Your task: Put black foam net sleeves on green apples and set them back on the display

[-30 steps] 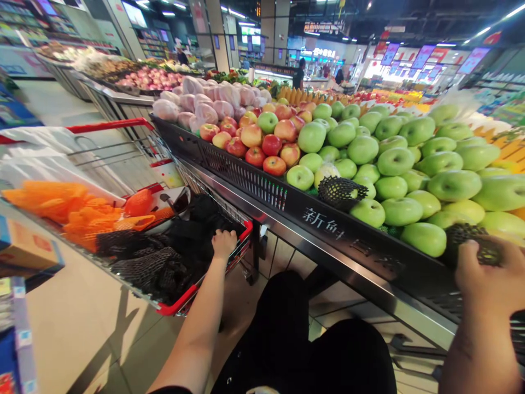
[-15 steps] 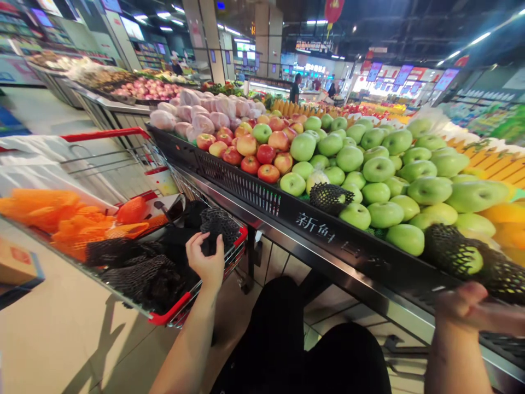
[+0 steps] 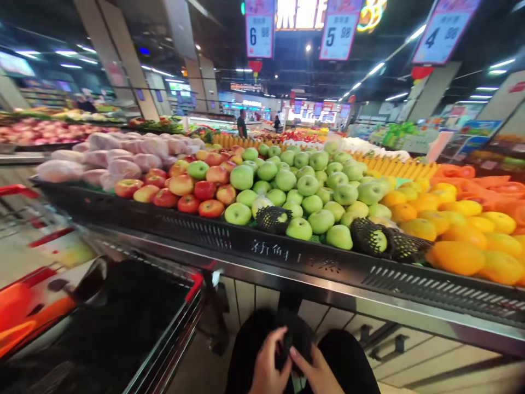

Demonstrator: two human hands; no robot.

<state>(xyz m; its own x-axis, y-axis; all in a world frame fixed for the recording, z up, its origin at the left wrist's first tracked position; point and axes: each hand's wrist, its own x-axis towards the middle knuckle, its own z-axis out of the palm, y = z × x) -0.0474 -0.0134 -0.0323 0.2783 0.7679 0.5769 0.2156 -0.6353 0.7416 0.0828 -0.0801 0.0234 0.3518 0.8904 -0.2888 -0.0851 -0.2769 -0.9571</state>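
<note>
Above my lap, my left hand and my right hand are close together. Between them is a dark, bunched piece of black mesh netting, pinched by the fingers of both hands. It blends into my black trousers, so its outline is hard to make out. On the stand in front of me lie green apples. Similar black mesh sleeves wrap fruit at the front edge, one sleeve near the middle and another further right.
A shopping cart with dark and orange netting stands at the left. The display's black front rim runs across before me. Red apples and wrapped fruit lie left, oranges right. Two people stand far back.
My left hand has moved from the cart's black netting, and my right hand from the right side; they now meet over my lap around black mesh. The view has turned right.
</note>
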